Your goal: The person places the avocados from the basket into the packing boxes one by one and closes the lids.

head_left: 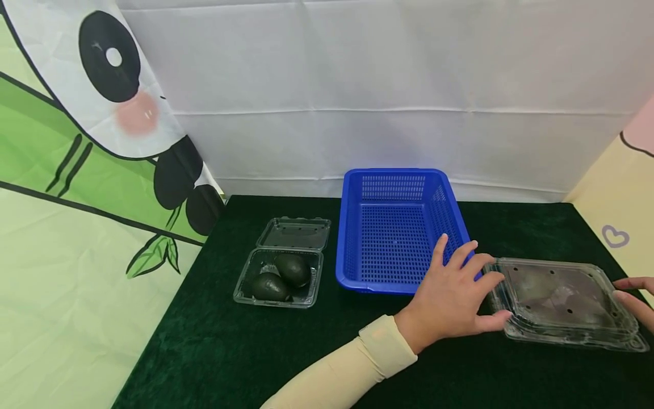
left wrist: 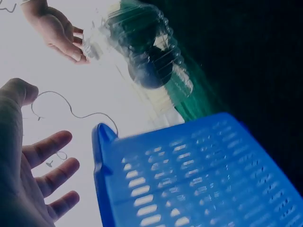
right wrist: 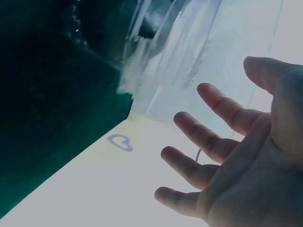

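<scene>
A clear plastic clamshell box [head_left: 567, 298] lies at the right of the table with its lid down; dark rounded fruit [left wrist: 151, 68] shows through its wall in the left wrist view. My left hand [head_left: 452, 295] is at the box's left end, fingers spread and thumb by its edge. At the opposite end is my right hand [head_left: 638, 298], partly cut off by the frame; the right wrist view shows that hand [right wrist: 236, 146] with fingers extended, gripping nothing. Left of centre, a smaller clamshell box [head_left: 247, 284] stands with its lid back, holding two dark avocados [head_left: 293, 270].
A blue perforated plastic basket [head_left: 349, 227] stands mid-table, just beyond my left hand. Dark green cloth [head_left: 204, 352] covers the table. A white curtain [head_left: 388, 85] hangs behind, with printed cloth panels [head_left: 61, 307] at both sides.
</scene>
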`<state>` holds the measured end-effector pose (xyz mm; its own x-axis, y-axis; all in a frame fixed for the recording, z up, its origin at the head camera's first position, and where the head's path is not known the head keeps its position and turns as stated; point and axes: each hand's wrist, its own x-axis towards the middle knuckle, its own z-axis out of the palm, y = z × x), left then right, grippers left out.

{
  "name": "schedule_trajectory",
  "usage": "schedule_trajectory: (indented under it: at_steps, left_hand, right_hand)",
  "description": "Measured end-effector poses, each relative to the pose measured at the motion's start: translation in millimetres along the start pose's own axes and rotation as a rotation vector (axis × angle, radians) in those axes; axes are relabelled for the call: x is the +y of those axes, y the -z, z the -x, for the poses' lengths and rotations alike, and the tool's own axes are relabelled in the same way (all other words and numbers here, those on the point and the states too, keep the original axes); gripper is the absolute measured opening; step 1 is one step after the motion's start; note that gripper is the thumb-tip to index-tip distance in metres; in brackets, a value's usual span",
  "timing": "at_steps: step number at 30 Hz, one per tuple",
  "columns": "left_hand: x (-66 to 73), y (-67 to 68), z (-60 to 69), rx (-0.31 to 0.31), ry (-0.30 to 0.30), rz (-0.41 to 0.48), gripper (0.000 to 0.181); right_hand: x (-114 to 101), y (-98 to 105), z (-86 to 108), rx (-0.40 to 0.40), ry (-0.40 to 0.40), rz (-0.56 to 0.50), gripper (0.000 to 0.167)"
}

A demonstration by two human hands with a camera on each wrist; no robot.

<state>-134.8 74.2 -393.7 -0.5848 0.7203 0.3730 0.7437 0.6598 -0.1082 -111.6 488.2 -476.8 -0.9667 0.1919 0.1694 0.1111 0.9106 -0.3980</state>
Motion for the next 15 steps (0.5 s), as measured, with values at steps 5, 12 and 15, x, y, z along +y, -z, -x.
schedule_trajectory:
  at_steps: [5,12,15]
  left_hand:
    - [-11.4,5.5,1.6,-0.009,0.063,0.021,0.068]
    - [-26.2,13.6,4.3,-0.095,0.158,0.001,0.079]
    - [-30.9,16.3,6.1,-0.144,0.194,0.004,0.083]
  right_hand:
    - [-43.2,17.2,3.2,-0.054,0.102,0.063,0.059]
    - [-91.2,30.3,0.1,-0.075,0.208,0.031,0.051]
    - [-103.6,32.1,-4.4,-0.086,0.247,0.03,0.049]
